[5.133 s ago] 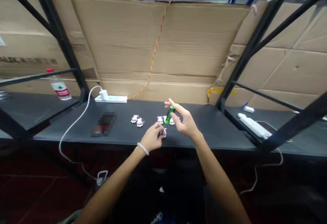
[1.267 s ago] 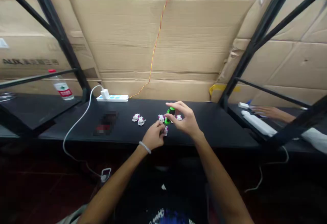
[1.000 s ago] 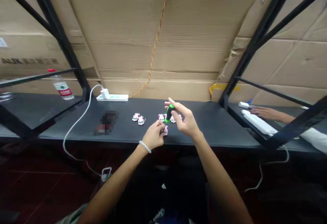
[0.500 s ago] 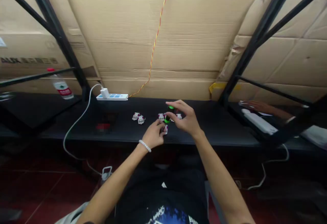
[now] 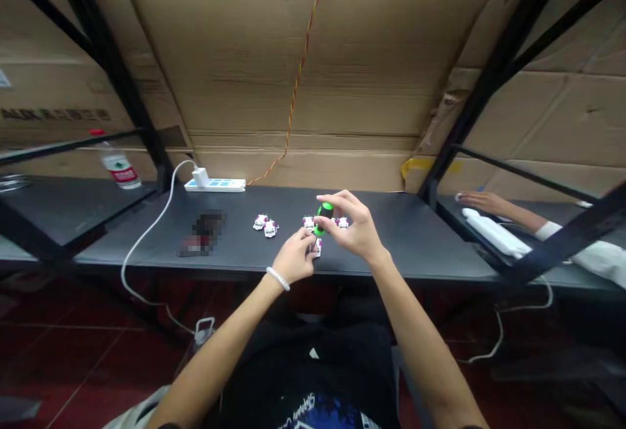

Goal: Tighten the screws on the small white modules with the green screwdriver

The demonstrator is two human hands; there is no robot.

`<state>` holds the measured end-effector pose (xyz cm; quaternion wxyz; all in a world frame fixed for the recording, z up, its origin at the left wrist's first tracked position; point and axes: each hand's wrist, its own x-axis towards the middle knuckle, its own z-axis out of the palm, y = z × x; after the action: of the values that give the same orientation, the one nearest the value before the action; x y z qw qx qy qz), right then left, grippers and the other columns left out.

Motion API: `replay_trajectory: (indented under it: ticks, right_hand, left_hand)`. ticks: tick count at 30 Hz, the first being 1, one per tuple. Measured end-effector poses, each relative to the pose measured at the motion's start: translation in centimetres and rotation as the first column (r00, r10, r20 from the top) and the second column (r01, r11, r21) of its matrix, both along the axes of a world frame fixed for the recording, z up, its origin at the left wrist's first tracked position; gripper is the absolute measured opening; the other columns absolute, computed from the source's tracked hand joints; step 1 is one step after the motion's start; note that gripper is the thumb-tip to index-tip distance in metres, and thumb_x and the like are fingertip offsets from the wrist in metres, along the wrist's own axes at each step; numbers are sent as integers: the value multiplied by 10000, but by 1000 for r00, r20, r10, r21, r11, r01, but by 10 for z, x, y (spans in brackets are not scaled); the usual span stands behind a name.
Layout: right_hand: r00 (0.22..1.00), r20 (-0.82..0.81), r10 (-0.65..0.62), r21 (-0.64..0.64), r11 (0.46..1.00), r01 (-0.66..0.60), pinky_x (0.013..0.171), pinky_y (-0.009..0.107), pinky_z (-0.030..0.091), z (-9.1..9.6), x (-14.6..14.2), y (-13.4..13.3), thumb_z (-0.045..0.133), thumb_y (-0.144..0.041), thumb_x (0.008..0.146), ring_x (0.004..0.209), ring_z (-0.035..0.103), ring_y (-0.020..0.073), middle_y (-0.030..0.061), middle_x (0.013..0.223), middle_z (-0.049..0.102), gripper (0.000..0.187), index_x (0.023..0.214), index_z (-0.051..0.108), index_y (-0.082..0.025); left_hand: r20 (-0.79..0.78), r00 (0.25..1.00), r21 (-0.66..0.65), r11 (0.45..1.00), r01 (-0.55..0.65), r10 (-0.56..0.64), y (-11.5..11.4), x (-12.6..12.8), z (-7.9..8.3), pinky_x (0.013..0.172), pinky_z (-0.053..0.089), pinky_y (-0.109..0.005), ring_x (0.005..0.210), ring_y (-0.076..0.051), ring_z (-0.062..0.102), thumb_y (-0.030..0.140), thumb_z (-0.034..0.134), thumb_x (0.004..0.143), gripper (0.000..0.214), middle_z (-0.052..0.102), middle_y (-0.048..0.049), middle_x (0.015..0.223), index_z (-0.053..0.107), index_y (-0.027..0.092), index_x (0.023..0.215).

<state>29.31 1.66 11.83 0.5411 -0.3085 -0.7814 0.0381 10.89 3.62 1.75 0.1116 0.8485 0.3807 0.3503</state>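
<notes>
Flattened cardboard (image 5: 313, 70) lines the wall behind a black surface (image 5: 405, 246) where a person works with both hands. The right hand (image 5: 355, 230) grips a green-handled screwdriver (image 5: 324, 218) nearly upright, its tip pointing down near a small white part (image 5: 317, 247), which the left hand (image 5: 293, 258), a bead bracelet (image 5: 278, 278) at its wrist, pinches in its fingertips. 2 more white parts (image 5: 261, 221) sit farther left. At right, a co-worker's hand (image 5: 479, 203) rests just beside a white power strip (image 5: 493, 232).
</notes>
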Motion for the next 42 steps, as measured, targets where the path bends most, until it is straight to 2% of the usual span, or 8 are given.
replay_trajectory:
  ticks: [6, 9, 13, 16, 18, 20, 27, 42]
  right_hand:
    - [987, -27, 156, -60, 986, -157, 1019, 461, 578, -3, 2, -3, 507, -258, 1049, 1164, 684, 247, 111, 1338, 688, 438, 1480, 580, -289]
    - [994, -41, 104, -28, 994, -105, 908, 418, 609, -3, 2, -2, 593, -290, 1018, 994, 700, 220, 84, 1192, 726, 359, 1369, 668, -299]
    - [998, -37, -51, 27, 998, 52, 731, 369, 595, -1, 3, 0, 770, -363, 909, 730, 603, 173, 53, 963, 664, 276, 1165, 764, -260]
    - [999, -14, -35, 34, 999, 35, 831, 405, 609, -1, 5, -1, 690, -334, 963, 878, 669, 211, 94, 1086, 677, 334, 1286, 724, -258]
    - [998, 15, 55, -13, 998, -55, 969, 446, 593, -2, 6, -3, 573, -298, 1020, 1082, 691, 245, 119, 1270, 681, 427, 1444, 619, -276]
    - [990, 17, 137, -78, 988, -135, 1021, 449, 577, -2, 7, -3, 508, -275, 1044, 1145, 691, 243, 110, 1333, 688, 481, 1524, 536, -288]
    - [999, 5, 53, -57, 997, -53, 752, 346, 575, -1, 2, 1, 705, -315, 956, 759, 603, 166, 44, 1013, 686, 350, 1305, 711, -296]
    - [999, -12, 33, -92, 995, -34, 736, 335, 570, -1, 4, 0, 669, -300, 970, 754, 607, 153, 52, 1082, 689, 311, 1279, 703, -282]
  left_hand:
    - [4, 1000, -10, 1000, -2, 2, -2, 0, 2, 887, 563, -355, 933, -213, 625, 1, 603, 774, 206, 600, -59, 1016, 579, 204, 799]
    - [7, 1000, -19, 1000, 3, -3, -2, 0, 2, 881, 562, -355, 929, -216, 629, 10, 615, 779, 199, 605, -61, 1011, 583, 204, 801]
    - [13, 1000, -9, 1000, 10, -9, -2, 0, 2, 892, 563, -367, 942, -220, 629, 26, 627, 795, 182, 604, -59, 1013, 578, 202, 788]
    - [20, 1000, -9, 1000, 11, -11, -1, 0, 1, 895, 565, -371, 939, -218, 625, 7, 614, 782, 198, 601, -57, 1010, 577, 201, 783]
    - [22, 1000, -21, 1000, 19, -19, -1, 0, 1, 887, 565, -361, 931, -212, 624, -5, 602, 770, 209, 598, -56, 1009, 581, 201, 790]
    - [26, 999, -28, 999, 23, -23, -1, 0, 1, 887, 561, -351, 926, -207, 622, -6, 597, 769, 209, 596, -57, 1010, 585, 201, 797]
    - [-5, 1000, 2, 1000, 12, -12, -2, 0, 2, 888, 550, -362, 931, -217, 612, 15, 604, 781, 196, 592, -59, 1009, 577, 207, 807]
    - [7, 1000, -6, 1000, 16, -16, -1, 0, -1, 906, 554, -357, 948, -211, 619, 21, 607, 799, 187, 600, -63, 1026, 565, 202, 808]
